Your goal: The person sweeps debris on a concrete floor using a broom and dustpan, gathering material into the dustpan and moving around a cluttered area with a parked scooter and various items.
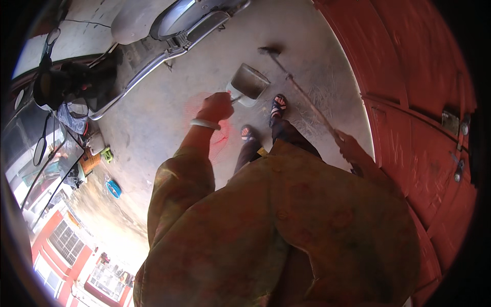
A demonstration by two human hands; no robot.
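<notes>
My left hand, with a pale bangle at the wrist, is closed round the thin handle of a grey dustpan. The dustpan is just ahead of my feet, its open side turned to the right. Red netting shows around the left wrist; whether the hand also grips it I cannot tell. On the right, my right hand is wrapped round the long stick of a broom. The dark broom head lies out on the floor beyond the dustpan, slightly blurred.
A parked motor vehicle with metal side bars takes up the far left. Red metal doors with bolts line the right. A blue round basket sits on the concrete floor at left. My sandalled feet stand between.
</notes>
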